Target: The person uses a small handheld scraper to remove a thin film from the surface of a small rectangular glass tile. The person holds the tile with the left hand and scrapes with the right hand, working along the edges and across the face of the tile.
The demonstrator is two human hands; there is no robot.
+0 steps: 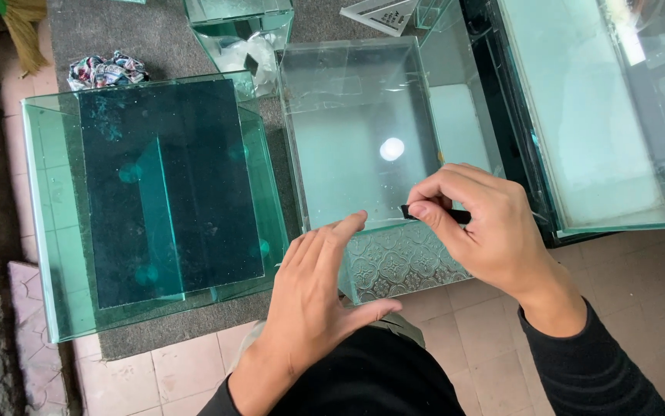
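A small open-topped glass tank (325, 115) stands in the middle on a grey mat. My right hand (486, 231) pinches a small black blade-like tool (411, 212) against the tank's near top edge. My left hand (313, 296) is open, its fingers stretched flat against the tank's near left corner. The tank's front wall (398, 262) is patterned glass. A pale round spot (392, 149) shows on its floor.
A larger glass tank (47, 231) with dark panes lying on it sits to the left. Another big tank (579, 115) stands at the right, a smaller one (240, 23) behind. A crumpled rag (107, 69) lies at the back left. Tiled floor (440, 323) runs below.
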